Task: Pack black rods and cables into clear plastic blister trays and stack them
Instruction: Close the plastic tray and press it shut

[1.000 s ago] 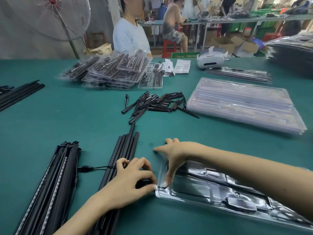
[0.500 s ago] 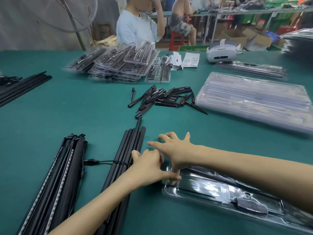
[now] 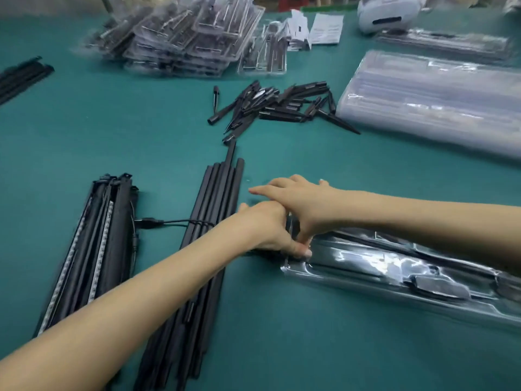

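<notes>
Pressing down at the near-left end of the clear blister tray (image 3: 394, 275), both hands meet just right of centre. Left hand (image 3: 270, 230) comes in from 7 o'clock, thumb flat on the tray's end edge; its other fingers are tucked under the right hand, so can't tell if that grip is curled or spread. Right hand (image 3: 304, 204) reaches in from 3 o'clock & sits over the left, upper fingers stretched toward 9 o'clock, lower fingers bent down onto the tray end, pinching at the plastic by the left thumb. Tray lies on the green worktop (image 3: 282, 334), running from centre to 4 o'clock, w/ dark parts already seated in its pockets.

Loose black rods (image 3: 214, 210) lie in a bundle just left of the hands, partly under the left forearm, long axis 12 to 6. A thin black cable (image 3: 169, 222) crosses from that bundle to a second pile of LED strip bars (image 3: 95, 249) at 8 o'clock. Short black spikes (image 3: 276, 105) are heaped at 12 o'clock. Empty clear trays (image 3: 434, 100) are stacked at 2 o'clock. Packed trays (image 3: 180, 38) are piled at 11 o'clock, blurred. More rods (image 3: 22, 76) at 10 o'clock, a white device (image 3: 386, 12) at 1 o'clock
</notes>
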`<state>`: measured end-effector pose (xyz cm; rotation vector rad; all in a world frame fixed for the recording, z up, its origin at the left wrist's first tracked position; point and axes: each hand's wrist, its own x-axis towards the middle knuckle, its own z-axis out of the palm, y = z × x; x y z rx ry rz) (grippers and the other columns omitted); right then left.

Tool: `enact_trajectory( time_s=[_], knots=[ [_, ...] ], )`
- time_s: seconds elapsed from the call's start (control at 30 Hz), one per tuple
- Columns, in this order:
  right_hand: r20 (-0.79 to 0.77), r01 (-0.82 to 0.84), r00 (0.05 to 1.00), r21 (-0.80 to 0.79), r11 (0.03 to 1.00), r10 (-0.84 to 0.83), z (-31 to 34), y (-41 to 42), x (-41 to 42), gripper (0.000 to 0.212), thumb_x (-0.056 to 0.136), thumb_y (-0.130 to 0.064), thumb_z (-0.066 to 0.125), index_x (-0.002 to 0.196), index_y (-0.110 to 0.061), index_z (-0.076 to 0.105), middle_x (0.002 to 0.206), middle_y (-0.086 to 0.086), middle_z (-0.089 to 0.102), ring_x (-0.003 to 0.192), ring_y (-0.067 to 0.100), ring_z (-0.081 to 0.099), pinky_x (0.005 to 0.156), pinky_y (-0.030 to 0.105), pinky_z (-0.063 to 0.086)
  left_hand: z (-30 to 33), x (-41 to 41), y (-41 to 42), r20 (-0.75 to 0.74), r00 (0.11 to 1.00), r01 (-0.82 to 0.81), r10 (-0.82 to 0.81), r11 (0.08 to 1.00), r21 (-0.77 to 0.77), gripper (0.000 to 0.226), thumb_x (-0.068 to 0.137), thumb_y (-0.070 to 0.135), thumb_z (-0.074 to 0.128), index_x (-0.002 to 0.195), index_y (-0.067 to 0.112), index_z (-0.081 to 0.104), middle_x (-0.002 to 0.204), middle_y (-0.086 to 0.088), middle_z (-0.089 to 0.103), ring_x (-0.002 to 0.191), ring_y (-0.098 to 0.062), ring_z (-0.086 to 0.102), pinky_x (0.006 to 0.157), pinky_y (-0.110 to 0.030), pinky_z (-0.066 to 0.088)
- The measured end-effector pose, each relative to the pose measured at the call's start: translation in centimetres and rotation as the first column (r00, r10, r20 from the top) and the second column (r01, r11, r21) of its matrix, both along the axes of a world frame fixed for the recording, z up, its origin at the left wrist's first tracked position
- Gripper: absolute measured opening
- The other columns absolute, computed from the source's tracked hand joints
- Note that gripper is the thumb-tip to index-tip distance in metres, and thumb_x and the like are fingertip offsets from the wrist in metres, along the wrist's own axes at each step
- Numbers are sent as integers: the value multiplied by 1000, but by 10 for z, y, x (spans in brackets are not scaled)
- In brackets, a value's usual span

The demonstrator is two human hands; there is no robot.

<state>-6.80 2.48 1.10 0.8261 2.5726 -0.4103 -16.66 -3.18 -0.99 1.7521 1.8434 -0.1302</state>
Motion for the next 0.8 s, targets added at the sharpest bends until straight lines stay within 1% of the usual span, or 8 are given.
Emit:
enact_trajectory(
  time_s=[0.2,0.27,0.33,0.43,0.57,0.67,0.73,0.8],
  knots=[
    [-32,6,999,8,1000,-6,-4,-1,-1,118,59,-14,87,150,-38,15,143,-3,31,127,24,30,92,63,40,5,3,-1,70,997,9,-10,1000,18,80,72,46,78,139,21,42,130,-2,56,117,-24,53,96,-29,43],
    [-21,-10,1000,20,1000,10,-3,-1,-3,118,57,-15,88,148,-41,17,142,-3,31,125,24,30,88,61,39,7,2,-3,74,997,5,-7,1000,25,80,72,48,77,139,21,43,130,-3,55,118,-24,52,98,-31,43],
    [7,-20,1000,32,999,20,-2,1,-5,122,54,-19,90,147,-43,16,142,-3,27,126,24,27,86,57,40,9,0,-8,32,999,-10,9,1000,29,72,70,56,74,128,21,47,116,-1,57,115,-23,53,97,-36,42],
    [44,8,999,32,999,-9,0,5,-8,130,50,-26,93,147,-47,9,146,-4,19,130,24,23,85,52,39,9,-2,-11,-36,998,-48,48,999,3,62,72,65,67,107,19,46,88,9,52,91,-16,51,88,-41,37],
    [55,30,998,44,999,-32,-5,7,-6,132,50,-30,92,148,-48,5,150,-4,15,134,26,22,91,54,38,14,-4,-10,114,984,-129,135,990,-53,52,70,53,77,88,12,49,74,4,49,64,-12,44,60,-28,33],
    [59,41,997,39,998,-43,-6,7,-6,131,52,-28,91,148,-47,5,150,-2,18,133,26,23,95,57,40,17,0,-6,108,983,-144,149,988,-59,50,70,47,80,90,16,47,79,8,50,67,-6,46,54,-19,33],
    [72,39,997,30,999,-41,-6,8,-8,130,53,-26,91,149,-46,6,147,-1,22,130,26,25,95,58,40,17,3,-3,85,984,-153,159,985,-75,55,69,48,80,104,15,51,95,4,55,82,-13,52,65,-19,37],
    [74,44,996,18,999,-45,-6,9,-9,129,53,-25,91,148,-47,7,145,-1,23,128,26,26,95,60,40,15,4,-1,55,983,-170,175,982,-80,76,70,48,80,128,10,48,119,-3,56,106,-21,53,80,-21,38]
  ],
)
